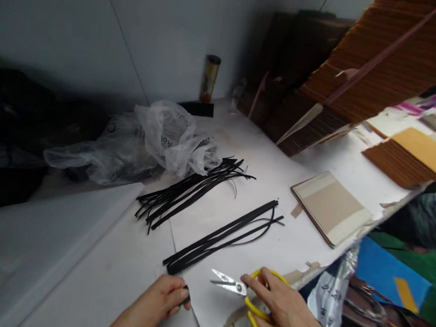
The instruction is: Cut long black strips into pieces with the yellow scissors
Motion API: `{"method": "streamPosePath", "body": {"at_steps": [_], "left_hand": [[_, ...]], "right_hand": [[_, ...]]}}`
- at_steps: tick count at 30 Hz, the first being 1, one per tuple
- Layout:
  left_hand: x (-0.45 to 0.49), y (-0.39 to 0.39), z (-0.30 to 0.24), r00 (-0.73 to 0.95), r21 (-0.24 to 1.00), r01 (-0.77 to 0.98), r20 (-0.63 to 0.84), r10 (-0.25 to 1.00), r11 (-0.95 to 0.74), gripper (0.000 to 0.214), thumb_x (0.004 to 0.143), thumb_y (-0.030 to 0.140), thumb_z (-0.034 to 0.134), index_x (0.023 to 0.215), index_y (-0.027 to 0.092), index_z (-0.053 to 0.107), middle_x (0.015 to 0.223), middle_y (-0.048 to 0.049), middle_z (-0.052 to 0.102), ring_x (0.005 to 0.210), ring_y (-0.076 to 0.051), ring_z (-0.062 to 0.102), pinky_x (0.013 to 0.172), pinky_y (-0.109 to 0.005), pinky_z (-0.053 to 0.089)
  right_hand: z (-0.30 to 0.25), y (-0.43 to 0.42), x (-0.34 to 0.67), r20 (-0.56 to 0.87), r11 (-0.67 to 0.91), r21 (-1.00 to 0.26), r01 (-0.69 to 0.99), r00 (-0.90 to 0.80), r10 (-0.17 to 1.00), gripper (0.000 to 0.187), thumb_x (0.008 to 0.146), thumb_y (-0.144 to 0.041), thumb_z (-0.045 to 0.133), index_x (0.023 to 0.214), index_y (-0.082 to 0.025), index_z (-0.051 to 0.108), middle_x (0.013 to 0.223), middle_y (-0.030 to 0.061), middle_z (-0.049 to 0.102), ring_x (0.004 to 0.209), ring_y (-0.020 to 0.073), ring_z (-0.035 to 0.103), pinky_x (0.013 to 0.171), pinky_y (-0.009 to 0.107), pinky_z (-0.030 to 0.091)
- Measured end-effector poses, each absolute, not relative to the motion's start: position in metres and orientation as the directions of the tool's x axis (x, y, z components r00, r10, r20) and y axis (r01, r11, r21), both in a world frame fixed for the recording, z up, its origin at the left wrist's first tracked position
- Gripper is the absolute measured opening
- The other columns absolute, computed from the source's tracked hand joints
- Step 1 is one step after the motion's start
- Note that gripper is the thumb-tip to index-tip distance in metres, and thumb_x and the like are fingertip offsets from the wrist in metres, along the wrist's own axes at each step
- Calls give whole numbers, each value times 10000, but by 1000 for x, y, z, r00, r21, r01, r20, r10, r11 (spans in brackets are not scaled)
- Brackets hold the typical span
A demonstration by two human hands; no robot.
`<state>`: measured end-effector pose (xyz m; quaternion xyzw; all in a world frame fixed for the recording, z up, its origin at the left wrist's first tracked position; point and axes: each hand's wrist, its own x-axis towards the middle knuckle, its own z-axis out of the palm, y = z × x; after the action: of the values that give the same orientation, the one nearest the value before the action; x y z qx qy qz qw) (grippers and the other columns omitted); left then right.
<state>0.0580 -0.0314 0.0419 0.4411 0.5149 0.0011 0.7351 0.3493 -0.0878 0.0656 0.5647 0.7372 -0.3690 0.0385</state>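
Observation:
My right hand (283,302) is closed around yellow-handled scissors (240,287). The blades are spread apart and point left, with nothing between them. Close to the table's front edge, my left hand (163,299) pinches a short end of black strip (187,295); the fingers hide the rest of it. Just beyond the left hand lie a few long black strips (220,238), roughly parallel. Farther back is a bigger, looser bundle of black strips (194,189).
Crumpled clear plastic bags (167,135) lie behind the bundle. A cylindrical can (210,79) stands by the wall. At right are a stack of beige sheets (330,206), tied brown stacks (378,60) and another person's sleeve (416,217). A dark bag (389,320) sits below the table edge.

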Motion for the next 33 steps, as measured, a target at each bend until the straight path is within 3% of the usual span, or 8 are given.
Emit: {"method": "streamPosePath", "body": {"at_steps": [3, 9, 13, 15, 18, 22, 30, 33], "left_hand": [[99, -34, 18, 486, 671, 471, -739, 466, 572, 408, 721, 518, 483, 740, 132, 612, 477, 63, 335, 471, -102, 259, 491, -254, 176], [97, -19, -11, 309, 646, 483, -758, 575, 592, 519, 634, 659, 502, 679, 146, 571, 423, 89, 287, 432, -85, 219, 476, -247, 153], [93, -12, -5, 234, 626, 435, -773, 590, 648, 577, 606, 698, 522, 717, 134, 580, 440, 94, 284, 438, -76, 217, 473, -239, 138], [95, -11, -6, 204, 623, 432, -771, 603, 651, 570, 618, 693, 516, 715, 134, 581, 439, 94, 283, 435, -73, 214, 470, -236, 136], [95, -10, -13, 162, 610, 416, -779, 606, 674, 557, 640, 670, 515, 751, 130, 596, 448, 87, 312, 436, -73, 228, 468, -232, 143], [92, -1, -13, 99, 621, 291, -776, 623, 728, 544, 661, 638, 557, 839, 126, 607, 487, 92, 321, 463, -66, 232, 479, -218, 151], [72, 62, 7, -28, 736, 106, -670, 742, 669, 548, 651, 566, 646, 954, 121, 546, 530, 95, 371, 475, -59, 278, 471, -197, 163], [67, 71, 13, -109, 759, 115, -632, 767, 641, 522, 643, 551, 652, 947, 155, 500, 541, 92, 378, 501, -71, 312, 468, -192, 173]], "right_hand": [[61, -77, 395, -429, 216, -401, 890, -391, 815, 434, 811, -117, 472, 1224, -239, 526, 973, 85, 502, 894, 213, 496, 820, 349, 407], [55, -39, 418, -290, 370, -271, 889, -441, 849, 482, 772, -122, 493, 1243, -218, 516, 1007, 91, 516, 925, 230, 478, 877, 418, 352], [36, 2, 417, -83, 478, -134, 868, -490, 867, 604, 789, -175, 511, 1381, -148, 394, 1270, 171, 436, 1144, 303, 416, 966, 485, 282], [25, 25, 418, -71, 567, -91, 819, -573, 816, 682, 754, -192, 552, 1400, -112, 350, 1314, 187, 401, 1193, 317, 380, 1001, 488, 244], [14, 60, 421, -112, 659, -66, 749, -662, 741, 506, 777, -185, 554, 1269, -108, 464, 1079, 134, 527, 977, 261, 482, 909, 427, 308], [5, 102, 420, -102, 774, -63, 631, -775, 623, 140, 891, -116, 453, 974, -158, 558, 866, 60, 538, 804, 202, 470, 820, 364, 309], [-9, 193, 381, 22, 788, 1, 616, -788, 615, 125, 932, -129, 442, 901, -141, 563, 857, 75, 542, 811, 214, 457, 771, 348, 288], [-2, 211, 378, 78, 765, -14, 644, -762, 643, 124, 909, -163, 492, 999, -121, 568, 921, 103, 556, 864, 236, 474, 776, 356, 302]]}}
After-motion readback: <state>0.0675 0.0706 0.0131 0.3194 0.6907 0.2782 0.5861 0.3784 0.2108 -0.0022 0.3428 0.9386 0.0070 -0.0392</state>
